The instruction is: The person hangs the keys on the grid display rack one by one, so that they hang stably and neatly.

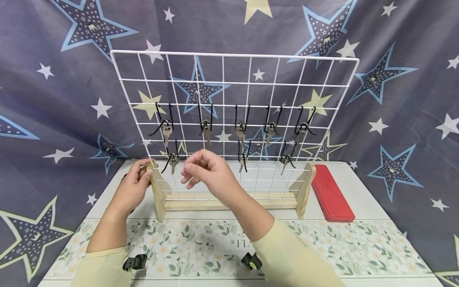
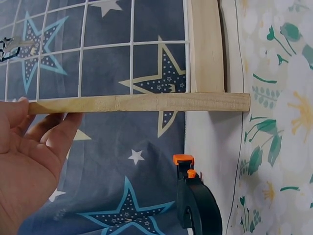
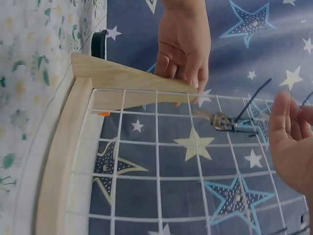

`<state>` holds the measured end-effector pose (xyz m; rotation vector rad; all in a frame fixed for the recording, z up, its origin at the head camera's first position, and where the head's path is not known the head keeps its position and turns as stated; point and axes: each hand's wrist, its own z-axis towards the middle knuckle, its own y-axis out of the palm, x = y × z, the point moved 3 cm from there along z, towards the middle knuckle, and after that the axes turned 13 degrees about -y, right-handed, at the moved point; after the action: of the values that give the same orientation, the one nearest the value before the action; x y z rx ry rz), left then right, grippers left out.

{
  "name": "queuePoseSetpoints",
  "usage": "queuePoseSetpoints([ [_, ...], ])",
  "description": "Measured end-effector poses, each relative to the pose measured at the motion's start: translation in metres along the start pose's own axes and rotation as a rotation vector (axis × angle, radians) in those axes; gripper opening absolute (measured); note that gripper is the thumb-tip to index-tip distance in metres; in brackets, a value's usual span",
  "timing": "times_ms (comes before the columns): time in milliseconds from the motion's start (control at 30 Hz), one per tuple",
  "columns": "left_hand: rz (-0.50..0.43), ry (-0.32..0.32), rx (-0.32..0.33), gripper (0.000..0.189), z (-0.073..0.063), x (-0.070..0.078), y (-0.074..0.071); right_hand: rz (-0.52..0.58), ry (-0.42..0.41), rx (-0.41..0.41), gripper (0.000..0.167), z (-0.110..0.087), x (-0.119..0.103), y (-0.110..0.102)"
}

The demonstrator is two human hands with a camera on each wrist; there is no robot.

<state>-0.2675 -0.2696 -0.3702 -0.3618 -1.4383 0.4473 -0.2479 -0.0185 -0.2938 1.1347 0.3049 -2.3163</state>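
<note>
A white wire grid (image 1: 234, 54) stands upright in a wooden base (image 1: 229, 205). My left hand (image 1: 130, 187) holds the upper end of the left wooden side piece (image 2: 142, 103), thumb on one face and fingers on the other. Before the grid's lower left part, my right hand (image 1: 213, 175) hovers with loosely bent fingers and nothing visible in them. Just left of it, a key (image 1: 173, 162) hangs on a black hook in the lower row. Another key (image 1: 166, 130) hangs above, in the upper row. Several more keys hang from black hooks toward the right.
A red case (image 1: 331, 194) lies right of the stand. A dark clamp with orange parts (image 2: 198, 200) appears beside the stand in the left wrist view. A floral mat (image 1: 186, 247) covers the table's front, and a star-patterned cloth (image 1: 229, 24) hangs behind.
</note>
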Motion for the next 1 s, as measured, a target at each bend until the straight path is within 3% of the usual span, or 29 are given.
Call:
queuePoseSetpoints([
  [300, 0.054, -0.031, 0.016, 0.046, 0.002, -0.001, -0.001, -0.068, 0.070, -0.044, 0.013, -0.039, 0.007, -0.023],
  [633, 0.056, -0.011, 0.056, 0.046, -0.002, -0.001, -0.007, -0.171, 0.186, -0.044, 0.015, -0.076, 0.018, -0.048],
  [900, 0.106, -0.109, 0.157, 0.048, -0.004, 0.000, -0.007, -0.302, 0.251, -0.065, 0.017, -0.108, 0.018, -0.074],
  [1000, 0.112, -0.133, 0.165, 0.052, -0.007, 0.002, -0.007, -0.382, 0.271, -0.061, 0.018, -0.119, 0.015, -0.084],
])
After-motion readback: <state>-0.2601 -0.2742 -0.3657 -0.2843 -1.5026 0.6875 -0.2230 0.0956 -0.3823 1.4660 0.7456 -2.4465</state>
